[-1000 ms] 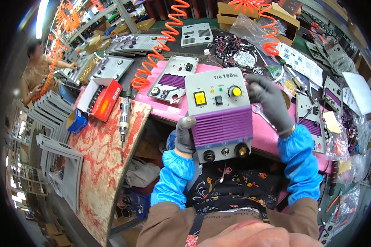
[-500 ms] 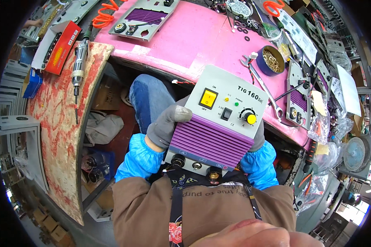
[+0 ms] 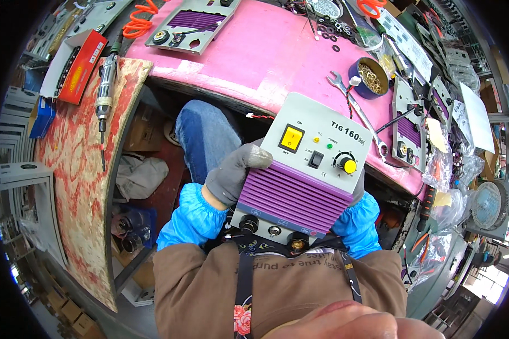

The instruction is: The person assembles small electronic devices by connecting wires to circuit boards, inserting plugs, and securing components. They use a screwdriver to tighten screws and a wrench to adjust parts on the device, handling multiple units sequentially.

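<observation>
Between my two gloved hands is a welder front panel (image 3: 300,195), grey with purple louvres, tilted so its face points up. It carries a yellow rocker switch, a small black switch, a yellow-capped knob, two small lights and dark round sockets along the lower edge. My left hand (image 3: 236,174) grips its left edge, thumb lying over the front. At the right edge my right hand (image 3: 357,191) is mostly hidden behind the panel, with only a bit of grey glove showing. Thin wires with a white connector (image 3: 354,82) stick out beyond the top edge.
On the pink tabletop (image 3: 226,73) lie a wrench (image 3: 359,113), a tub of small brass-coloured parts (image 3: 370,78) and more purple-and-grey panels (image 3: 195,24). An electric screwdriver (image 3: 103,93) and a red box (image 3: 80,66) rest on the worn board at left. A fan (image 3: 489,209) stands far right.
The panel has shifted slightly right and down relative to the table, with both hands still on it. More of the wires beyond its top edge now shows.
</observation>
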A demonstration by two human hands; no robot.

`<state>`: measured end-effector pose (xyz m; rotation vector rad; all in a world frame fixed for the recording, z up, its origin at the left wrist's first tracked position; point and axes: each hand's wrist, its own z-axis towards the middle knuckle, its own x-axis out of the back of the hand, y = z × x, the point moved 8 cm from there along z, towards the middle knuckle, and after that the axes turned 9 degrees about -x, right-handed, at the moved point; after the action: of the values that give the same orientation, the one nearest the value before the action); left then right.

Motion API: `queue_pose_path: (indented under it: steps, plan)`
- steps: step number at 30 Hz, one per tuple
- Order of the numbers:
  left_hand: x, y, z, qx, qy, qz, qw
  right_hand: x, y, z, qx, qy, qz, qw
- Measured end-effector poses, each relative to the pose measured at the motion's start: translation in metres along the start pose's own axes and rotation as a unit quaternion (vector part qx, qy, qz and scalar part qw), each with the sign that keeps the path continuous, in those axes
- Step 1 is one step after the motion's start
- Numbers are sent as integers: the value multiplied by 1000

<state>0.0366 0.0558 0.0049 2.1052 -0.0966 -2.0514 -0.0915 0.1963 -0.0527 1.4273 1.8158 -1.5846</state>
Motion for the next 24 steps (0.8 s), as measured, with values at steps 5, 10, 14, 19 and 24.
queue_pose_path:
  steps: [5, 10, 14, 19, 24]
  plan:
    - [3, -6, -2, 21, 13, 8, 1000, -3, -1, -2, 7, -1, -7, 1000]
    - [4, -7, -4, 28, 43, 66, 997, -5, -3, -3, 12, -3, -12, 1000]
    - [8, -8, -4, 36, 57, 72, 995, -7, -4, -6, 18, -6, -18, 1000]
    - [9, -9, -3, 44, 95, 105, 989, -10, -8, -10, 29, -10, -24, 999]
    - [12, -9, 3, 21, 75, 65, 995, -27, -17, -12, 46, -18, -132, 990]
